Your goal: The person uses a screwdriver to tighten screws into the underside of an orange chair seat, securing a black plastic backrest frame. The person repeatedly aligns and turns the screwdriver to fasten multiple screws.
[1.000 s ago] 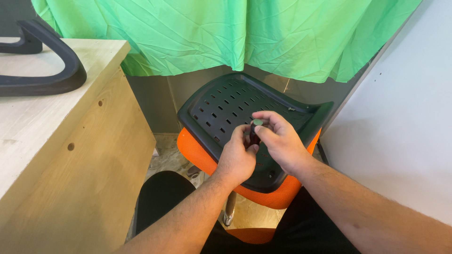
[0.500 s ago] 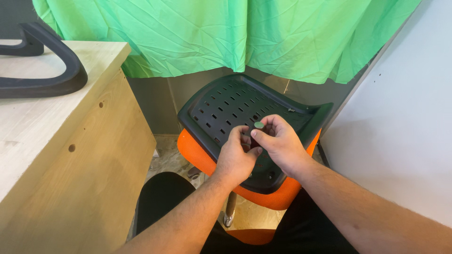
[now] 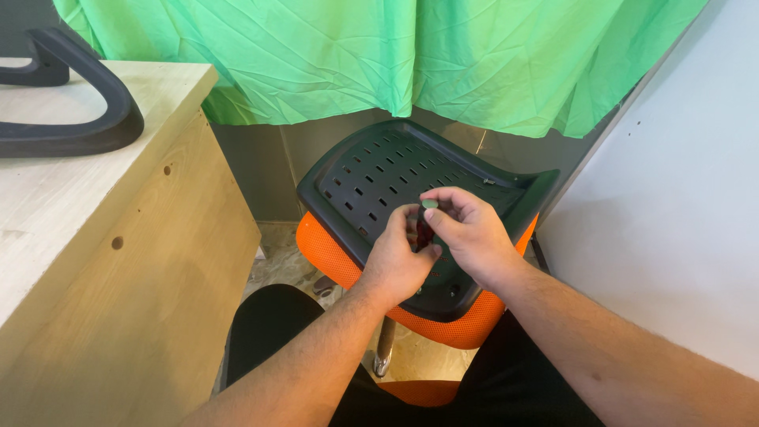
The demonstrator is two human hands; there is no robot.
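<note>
Right hand [image 3: 468, 237] fingertips pinch small grey-green round piece [image 3: 429, 204] from above. Left hand [image 3: 402, 257] fingers curled around small dark red part [image 3: 423, 232] beneath, likely steadying it. Both hover over perforated black chair back [image 3: 379, 170] lying on orange seat [image 3: 466, 328]. Wooden desk [image 3: 103, 237] left carries black armrest [image 3: 79, 119]. Green cloth [image 3: 356, 55] behind.

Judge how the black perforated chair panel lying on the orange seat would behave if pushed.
The black perforated panel looks like stiff moulded plastic, so it probably would not flop. Curved and resting loosely on the orange seat, it may rock or slide. Its many slots suggest it is fairly light.

bare forearms, no sleeves, black trousers [image 3: 269, 332]
</note>
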